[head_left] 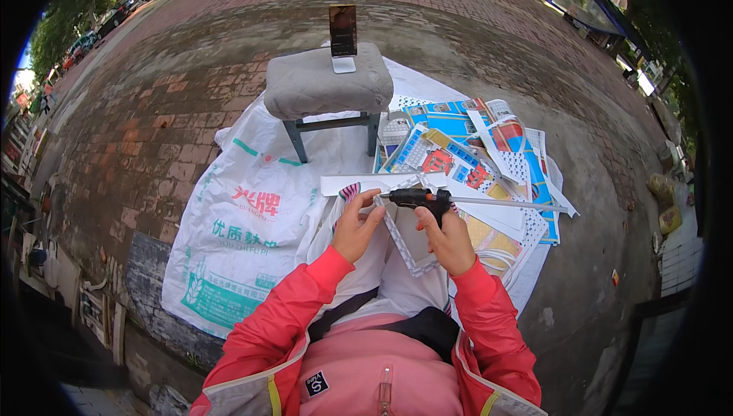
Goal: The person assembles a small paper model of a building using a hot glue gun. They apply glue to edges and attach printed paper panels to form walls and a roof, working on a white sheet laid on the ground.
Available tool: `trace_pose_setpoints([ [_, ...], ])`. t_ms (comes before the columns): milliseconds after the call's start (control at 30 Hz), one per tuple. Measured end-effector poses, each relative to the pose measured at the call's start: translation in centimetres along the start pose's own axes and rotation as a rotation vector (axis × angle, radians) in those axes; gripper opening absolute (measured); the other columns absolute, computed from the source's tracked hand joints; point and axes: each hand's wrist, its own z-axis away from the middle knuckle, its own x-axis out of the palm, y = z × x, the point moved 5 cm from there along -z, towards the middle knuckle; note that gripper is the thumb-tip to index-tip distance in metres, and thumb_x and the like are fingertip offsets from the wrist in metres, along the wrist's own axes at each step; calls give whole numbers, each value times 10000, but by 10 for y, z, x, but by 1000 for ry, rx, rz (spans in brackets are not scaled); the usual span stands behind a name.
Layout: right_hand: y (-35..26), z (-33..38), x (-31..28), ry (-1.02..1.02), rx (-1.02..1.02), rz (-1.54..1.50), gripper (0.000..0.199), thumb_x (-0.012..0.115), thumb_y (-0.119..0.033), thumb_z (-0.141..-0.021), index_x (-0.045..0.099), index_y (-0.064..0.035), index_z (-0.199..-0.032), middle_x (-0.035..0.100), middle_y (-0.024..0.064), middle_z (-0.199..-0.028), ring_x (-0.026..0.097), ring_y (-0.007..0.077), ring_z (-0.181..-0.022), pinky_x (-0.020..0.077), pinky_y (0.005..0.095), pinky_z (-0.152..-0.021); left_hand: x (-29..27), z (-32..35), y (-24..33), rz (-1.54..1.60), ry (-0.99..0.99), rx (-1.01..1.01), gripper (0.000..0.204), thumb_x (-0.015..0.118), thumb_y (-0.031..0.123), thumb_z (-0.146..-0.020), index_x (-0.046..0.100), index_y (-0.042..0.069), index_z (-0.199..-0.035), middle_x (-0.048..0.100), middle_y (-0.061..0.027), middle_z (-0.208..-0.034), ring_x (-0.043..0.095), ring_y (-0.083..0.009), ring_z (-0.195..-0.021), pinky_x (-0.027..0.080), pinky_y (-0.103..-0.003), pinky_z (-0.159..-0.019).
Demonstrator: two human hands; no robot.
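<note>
My right hand [452, 242] is wrapped round the grip of a black hot glue gun [429, 199], its nozzle pointing left. A long, pale glue stick [515, 203] juts out of the gun's rear toward the right. My left hand [356, 229] pinches the upper left corner of a shallow paper box [403, 246] with grey-white patterned edges, close to the nozzle tip. The box lies tilted over my lap, partly behind the gun and my right hand. Beyond the gun lies a white paper strip [347, 184]. Whether glue is on the corner is too small to tell.
A grey padded stool [328, 84] stands ahead, with a phone [343, 30] propped on a white stand. Printed cardboard sheets and cut strips [450, 137] are heaped at the right. A white woven sack [244, 225] covers the ground at the left, over brick paving [145, 129].
</note>
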Motion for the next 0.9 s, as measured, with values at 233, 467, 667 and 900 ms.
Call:
trace_pose_setpoints([
  [233,-2,0,3,7,-42,121,369,569,-333,-967,602,3,-1115,643,144,-775,598,282,-659,461,348,-589,-2,0,1,11,-7,-18,418,622,210,-943,527,44,-1315,562,-153,-1233,546,-227,-1145,486,-325,-870],
  [467,-17,5,3,31,-101,251,371,615,-265,-936,587,19,-1173,664,252,-961,632,439,-903,500,432,-744,-3,-1,-3,-20,11,-20,401,628,200,-939,538,58,-1303,563,-159,-1222,550,-231,-1133,491,-324,-866],
  [667,-27,9,3,127,-299,268,373,600,-307,-954,613,37,-1096,600,190,-691,595,364,-637,459,403,-607,-4,-2,-5,-28,13,-14,383,609,197,-950,539,54,-1298,572,-144,-1219,564,-228,-1123,490,-328,-860],
  [900,0,0,-13,28,107,-216,388,551,-368,-983,622,-18,-1136,676,75,-1001,632,127,-807,520,266,-687,-4,-4,-1,-27,4,-8,345,574,202,-969,543,47,-1276,592,-122,-1190,580,-207,-1098,480,-319,-861],
])
